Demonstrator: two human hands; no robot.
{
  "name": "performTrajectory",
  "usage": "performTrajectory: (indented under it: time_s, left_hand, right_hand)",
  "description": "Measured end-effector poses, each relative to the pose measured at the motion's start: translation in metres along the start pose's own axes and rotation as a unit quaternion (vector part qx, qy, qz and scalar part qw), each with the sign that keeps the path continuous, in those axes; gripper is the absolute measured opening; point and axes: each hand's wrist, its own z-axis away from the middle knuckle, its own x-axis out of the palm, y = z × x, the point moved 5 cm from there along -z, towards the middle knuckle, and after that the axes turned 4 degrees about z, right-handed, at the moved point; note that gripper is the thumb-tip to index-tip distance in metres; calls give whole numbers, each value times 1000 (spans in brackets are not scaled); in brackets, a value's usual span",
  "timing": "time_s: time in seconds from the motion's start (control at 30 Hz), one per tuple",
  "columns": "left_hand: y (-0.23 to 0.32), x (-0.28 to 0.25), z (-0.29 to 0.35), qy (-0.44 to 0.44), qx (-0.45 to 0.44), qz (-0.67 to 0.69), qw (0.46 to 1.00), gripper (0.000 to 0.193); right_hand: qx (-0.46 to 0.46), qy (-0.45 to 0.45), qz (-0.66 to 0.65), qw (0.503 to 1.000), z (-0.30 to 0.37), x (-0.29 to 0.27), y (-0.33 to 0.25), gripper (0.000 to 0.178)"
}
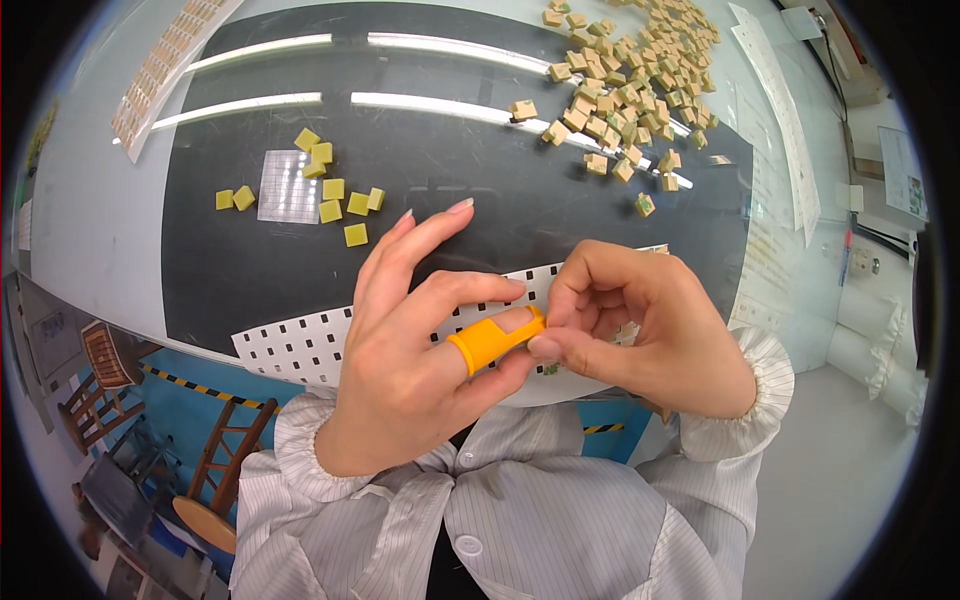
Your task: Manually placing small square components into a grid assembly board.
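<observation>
An orange finger sleeve (pixel 485 345) with an open window sits on the index finger of my left hand (pixel 400 340). My left thumb lies close beneath that finger, and its other fingers are spread above the white sheet. My right hand (pixel 640 330) pinches with thumb and forefinger right at the sleeve's tip. Whatever lies between the fingertips of both hands is too small and covered to make out. Below them is a white perforated sheet (pixel 300 345) with rows of dark square holes. A small tan and green piece (pixel 551 369) shows just under my right thumb.
Small tan blocks (pixel 610 110) lie in a big pile at the far right of the black mat (pixel 450 150). Several yellow-green square pieces (pixel 333 188) lie around a clear gridded square (pixel 285 190) at left. Printed sheets (pixel 165 75) line the table's sides. Wooden stools (pixel 225 460) stand below left.
</observation>
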Motion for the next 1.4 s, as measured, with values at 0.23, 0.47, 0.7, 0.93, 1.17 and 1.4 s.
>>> performTrajectory:
  time_s: [0.23, 0.47, 0.7, 0.93, 1.17, 1.4]
  left_hand:
    - [1, -1, 0, -13, 0, -1, 1000, 24]
    - [1, 0, 0, -3, 10, 0, 1000, 25]
    - [1, 0, 0, -3, 9, 3, 1000, 27]
    - [1, 0, 0, -4, 11, 6, 1000, 27]
    - [1, -1, 0, -3, 13, 3, 1000, 27]
    - [2, 1, 0, 1, 14, 2, 1000, 30]
  right_hand:
    - [-149, 45, 89, 984, 4, 0, -8, 16]
    - [-167, 70, 122, 976, 6, -3, -9, 15]
    - [-185, 86, 139, 969, 6, -1, -6, 15]
    - [-227, 92, 160, 956, 13, -2, -9, 17]
    - [-291, 122, 198, 928, 14, -1, -11, 15]
    - [-125, 62, 124, 982, 8, -2, -4, 15]
